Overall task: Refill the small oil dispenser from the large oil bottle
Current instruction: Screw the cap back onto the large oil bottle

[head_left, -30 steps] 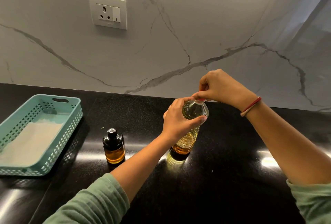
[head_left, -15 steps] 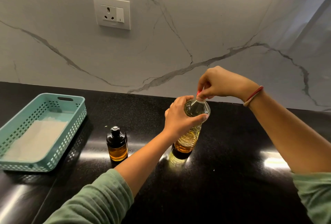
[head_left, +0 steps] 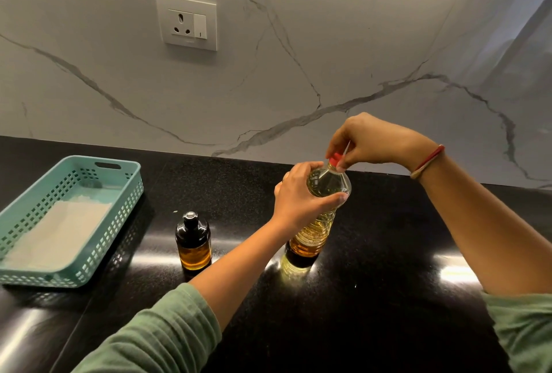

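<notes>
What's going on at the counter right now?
A person's left hand grips the large oil bottle, upright on the black counter, while the right hand pinches its red cap, which sits on the neck. The small oil dispenser stands apart to the left, lid on, untouched. No pouring yet.

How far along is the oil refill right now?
Done: little beyond setup; the large oil bottle and the small oil dispenser both stand on the black counter. In hand: the left hand grips the bottle's shoulder while the right hand pinches its red cap, still on the neck. Left: take the cap off, open the dispenser, whose black top is on, and pour.
</notes>
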### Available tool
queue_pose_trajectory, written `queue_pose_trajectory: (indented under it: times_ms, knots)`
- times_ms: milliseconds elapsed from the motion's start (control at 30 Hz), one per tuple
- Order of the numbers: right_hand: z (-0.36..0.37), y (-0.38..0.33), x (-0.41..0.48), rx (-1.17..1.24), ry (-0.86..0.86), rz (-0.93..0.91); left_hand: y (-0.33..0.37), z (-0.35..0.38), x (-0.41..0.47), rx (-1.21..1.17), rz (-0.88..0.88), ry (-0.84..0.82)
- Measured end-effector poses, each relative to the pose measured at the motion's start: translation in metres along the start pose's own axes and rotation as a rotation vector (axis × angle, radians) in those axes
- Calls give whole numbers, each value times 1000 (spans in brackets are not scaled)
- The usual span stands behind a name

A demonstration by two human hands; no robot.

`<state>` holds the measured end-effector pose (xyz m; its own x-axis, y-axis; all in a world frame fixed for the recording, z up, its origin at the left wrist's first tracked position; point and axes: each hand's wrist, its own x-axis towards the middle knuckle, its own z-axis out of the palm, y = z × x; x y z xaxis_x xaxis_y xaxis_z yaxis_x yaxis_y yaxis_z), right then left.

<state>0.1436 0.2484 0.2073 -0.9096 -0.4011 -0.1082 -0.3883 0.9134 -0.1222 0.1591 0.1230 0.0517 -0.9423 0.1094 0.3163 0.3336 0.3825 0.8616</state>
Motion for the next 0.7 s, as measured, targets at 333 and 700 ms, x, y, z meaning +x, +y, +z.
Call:
queue_pose_trajectory:
  times_ms: [333,700]
  knots:
    - [-3,9,-3,1,-7,81,2,-2,0,10,-5,2]
    - [8,3,6,-44,28,88,3,0,0,21,-3,14]
